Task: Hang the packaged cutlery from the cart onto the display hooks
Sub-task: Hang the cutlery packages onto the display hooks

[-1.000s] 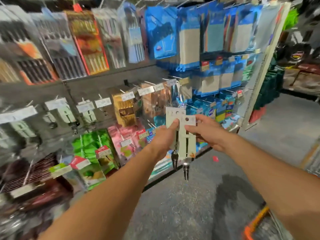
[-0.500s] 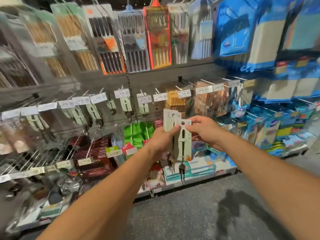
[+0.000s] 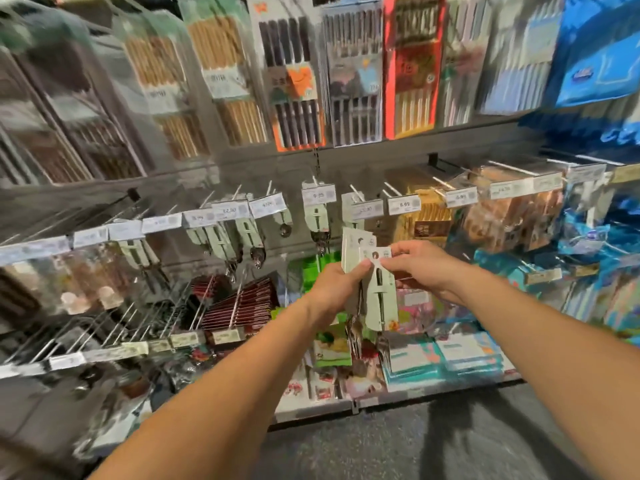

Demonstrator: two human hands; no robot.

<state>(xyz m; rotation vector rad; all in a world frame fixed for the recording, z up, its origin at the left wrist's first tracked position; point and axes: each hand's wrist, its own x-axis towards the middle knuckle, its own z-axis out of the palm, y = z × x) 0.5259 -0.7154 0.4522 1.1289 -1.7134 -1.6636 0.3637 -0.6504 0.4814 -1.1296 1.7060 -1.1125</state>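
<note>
My left hand (image 3: 337, 289) grips a small stack of pale green carded cutlery packs (image 3: 351, 247) by their upper part, forks hanging below. My right hand (image 3: 420, 268) pinches the top corner of the front pack (image 3: 382, 299), which stands slightly apart from the stack. Both hands are held in front of the middle row of display hooks (image 3: 356, 192), where matching green cutlery cards (image 3: 317, 220) hang behind white price tags. The cart is out of view.
Chopstick packs (image 3: 298, 81) hang on the upper row. Brown packs (image 3: 512, 209) and blue goods (image 3: 595, 53) fill the right. Dark red packs (image 3: 239, 303) hang lower left on long hooks (image 3: 114, 327). A low shelf (image 3: 408, 396) holds flat packs above grey floor (image 3: 415, 445).
The view has swung left along the display, bringing the cutlery hook row to the centre. Both hands keep hold of the packs; the right hand has separated the front pack slightly.
</note>
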